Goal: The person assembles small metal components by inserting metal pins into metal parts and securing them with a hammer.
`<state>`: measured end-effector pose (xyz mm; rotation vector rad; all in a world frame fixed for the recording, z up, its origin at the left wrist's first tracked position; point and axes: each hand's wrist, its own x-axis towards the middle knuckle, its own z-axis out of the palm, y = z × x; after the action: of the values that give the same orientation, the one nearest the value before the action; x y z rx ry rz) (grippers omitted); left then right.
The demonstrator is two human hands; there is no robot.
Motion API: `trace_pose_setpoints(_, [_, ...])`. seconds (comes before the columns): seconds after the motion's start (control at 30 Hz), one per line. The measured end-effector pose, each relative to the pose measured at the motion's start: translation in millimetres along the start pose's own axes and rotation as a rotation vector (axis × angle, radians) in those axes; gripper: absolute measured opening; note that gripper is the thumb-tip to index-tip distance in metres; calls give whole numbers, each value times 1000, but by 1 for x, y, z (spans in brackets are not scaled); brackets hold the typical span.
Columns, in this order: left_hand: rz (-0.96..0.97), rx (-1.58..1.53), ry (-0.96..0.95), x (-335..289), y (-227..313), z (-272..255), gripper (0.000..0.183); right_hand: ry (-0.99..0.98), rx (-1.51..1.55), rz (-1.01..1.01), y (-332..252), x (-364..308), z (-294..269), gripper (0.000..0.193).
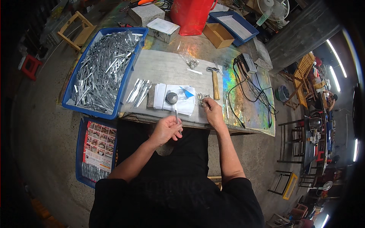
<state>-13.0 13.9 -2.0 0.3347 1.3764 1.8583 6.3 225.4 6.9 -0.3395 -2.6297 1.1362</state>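
Note:
My left hand (166, 129) is closed round the thin handle of a metal ladle (172, 98). The ladle's round grey head lies over a stack of white paper sheets (184, 107) on a block, beside a small blue triangular piece (186, 92). Fingertips pinched together, my right hand (213, 112) is at a small heap of shiny metal pieces (201, 97) right of the papers; whatever is between those fingers is too small to make out. A hammer (216, 84) with a wooden handle lies just beyond that hand. Flat metal strips (138, 91) are spread left of the papers.
A blue tray (67, 95) full of metal strips stands at the left, another blue bin (79, 161) below it. Black cables (243, 89) lie at the right. Farther back are a bag of small parts (189, 60), a red container (190, 17) and a cardboard box (218, 36).

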Motion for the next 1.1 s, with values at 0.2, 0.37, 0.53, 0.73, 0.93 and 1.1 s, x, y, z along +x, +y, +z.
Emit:
trace_pose_setpoints(0.2, [-28,10,20,-1,3,1,12,-66,425,136,-5,-7,0,10])
trace_pose_setpoints(0.37, [-3,-5,23,-3,3,0,13,-157,809,191,-32,-26,10,14])
trace_pose_setpoints(0.53, [34,10,21,-3,1,1,13,-152,934,236,-50,-49,28,11])
trace_pose_setpoints(0.73, [53,-16,14,-6,4,3,12,-142,913,212,-57,-63,43,11])
trace_pose_setpoints(0.93, [70,-9,-2,-6,0,1,11,-23,368,-27,-57,-64,41,13])
trace_pose_setpoints(1.1, [83,-45,4,-7,0,0,9,23,111,-197,-65,-62,36,15])
